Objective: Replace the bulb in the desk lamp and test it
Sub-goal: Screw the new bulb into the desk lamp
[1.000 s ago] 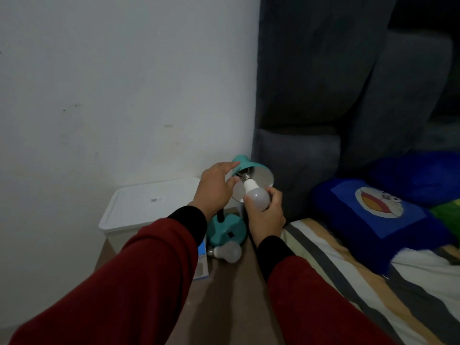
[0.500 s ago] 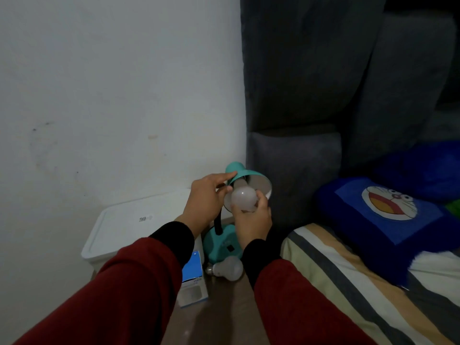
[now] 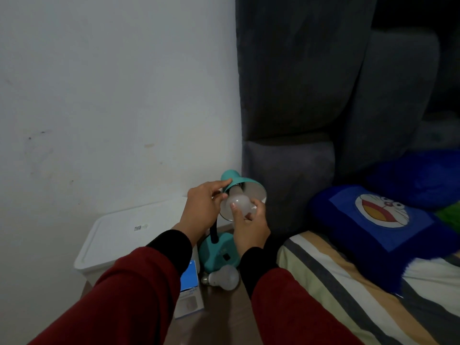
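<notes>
A teal desk lamp stands on a brown surface, its base (image 3: 219,252) low in the middle and its shade (image 3: 245,185) tilted toward me. My left hand (image 3: 202,207) grips the shade's rim from the left. My right hand (image 3: 249,225) is wrapped around a white bulb (image 3: 238,203) whose base sits inside the shade; the socket is hidden. A second white bulb (image 3: 224,277) lies on its side in front of the lamp base.
A blue and white bulb box (image 3: 190,292) lies left of the loose bulb. A white lidded bin (image 3: 129,235) stands against the wall. To the right are a grey padded headboard (image 3: 298,95), a striped bed sheet (image 3: 348,282) and a blue cartoon pillow (image 3: 378,220).
The bulb in my right hand has gone from outside the shade, threads showing, to seated inside it. My left hand has stayed on the shade. The camera has shifted slightly.
</notes>
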The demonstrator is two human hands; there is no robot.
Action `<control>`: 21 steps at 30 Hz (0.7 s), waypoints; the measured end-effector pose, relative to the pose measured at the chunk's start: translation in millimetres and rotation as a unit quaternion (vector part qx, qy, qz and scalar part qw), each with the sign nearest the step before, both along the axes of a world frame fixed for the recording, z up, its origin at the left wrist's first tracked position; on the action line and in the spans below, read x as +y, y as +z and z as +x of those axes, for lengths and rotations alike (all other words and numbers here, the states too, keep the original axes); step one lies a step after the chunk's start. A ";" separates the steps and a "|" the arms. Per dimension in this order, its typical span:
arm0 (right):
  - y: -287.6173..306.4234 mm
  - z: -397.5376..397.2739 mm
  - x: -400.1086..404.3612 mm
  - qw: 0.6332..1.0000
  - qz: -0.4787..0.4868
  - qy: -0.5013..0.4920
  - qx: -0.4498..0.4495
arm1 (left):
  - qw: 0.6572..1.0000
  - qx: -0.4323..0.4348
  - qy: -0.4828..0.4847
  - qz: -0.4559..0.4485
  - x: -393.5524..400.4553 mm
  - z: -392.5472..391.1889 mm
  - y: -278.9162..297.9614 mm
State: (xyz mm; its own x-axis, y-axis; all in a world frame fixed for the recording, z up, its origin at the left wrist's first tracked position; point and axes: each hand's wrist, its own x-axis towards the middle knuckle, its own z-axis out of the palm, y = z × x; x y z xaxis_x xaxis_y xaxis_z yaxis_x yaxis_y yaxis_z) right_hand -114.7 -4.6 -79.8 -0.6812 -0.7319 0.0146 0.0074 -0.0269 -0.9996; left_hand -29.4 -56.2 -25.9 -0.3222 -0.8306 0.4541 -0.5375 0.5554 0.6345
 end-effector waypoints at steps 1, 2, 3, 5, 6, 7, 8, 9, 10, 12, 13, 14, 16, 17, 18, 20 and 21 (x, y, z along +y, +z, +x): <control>1.6 -0.8 0.4 1.000 0.002 0.000 -0.011 | 1.000 -0.002 0.001 -0.002 0.3 0.0 0.2; 2.8 -1.6 1.1 1.000 0.005 -0.001 -0.018 | 1.000 -0.003 0.001 -0.005 0.6 0.1 0.2; 3.3 -2.4 1.4 1.000 0.005 -0.004 -0.020 | 1.000 -0.003 0.000 -0.006 1.1 0.1 0.3; 3.4 -3.5 1.6 1.000 0.003 -0.011 -0.020 | 1.000 -0.002 -0.001 -0.008 2.3 0.0 0.3; 3.9 -3.3 1.5 1.000 0.001 -0.015 -0.019 | 1.000 -0.002 -0.002 -0.008 2.8 -0.1 0.3; 4.6 -3.2 1.3 1.000 0.001 -0.017 -0.022 | 1.000 -0.002 -0.003 -0.011 3.2 -0.1 0.1; 6.0 -3.0 1.5 1.000 0.003 -0.017 -0.025 | 1.000 -0.003 -0.003 -0.012 3.3 -0.1 -0.1; 7.3 -2.9 1.4 1.000 0.005 -0.017 -0.022 | 1.000 -0.005 -0.004 -0.014 3.5 0.1 -0.3; 10.0 -2.7 2.6 1.000 0.007 -0.016 -0.011 | 1.000 -0.008 -0.005 -0.015 3.5 0.4 -0.2; 13.3 -2.3 4.7 0.999 0.012 -0.018 0.028 | 1.000 -0.014 -0.005 -0.014 4.0 0.8 0.3; 14.1 -2.6 5.2 0.999 0.014 -0.021 0.044 | 1.000 -0.015 -0.004 -0.012 4.2 0.9 0.7; 14.9 -3.1 5.9 0.998 0.017 -0.023 0.054 | 1.000 -0.015 -0.004 -0.009 4.2 0.8 1.0; 15.6 -3.5 6.0 0.998 0.025 -0.022 0.053 | 1.000 -0.015 -0.003 -0.009 4.3 0.5 1.1; 14.5 -3.4 5.0 0.998 0.028 -0.021 0.046 | 1.000 -0.016 -0.003 -0.012 4.2 0.3 1.0; 13.2 -2.9 3.4 0.999 0.029 -0.022 0.039 | 1.000 -0.016 -0.003 -0.013 4.1 0.4 0.7; 9.3 -1.9 -0.2 0.999 0.025 -0.026 0.016 | 1.000 -0.009 -0.005 -0.009 3.7 0.5 0.2; 8.7 -1.4 -1.1 0.999 0.022 -0.031 0.002 | 1.000 -0.004 -0.005 -0.006 3.6 0.5 0.1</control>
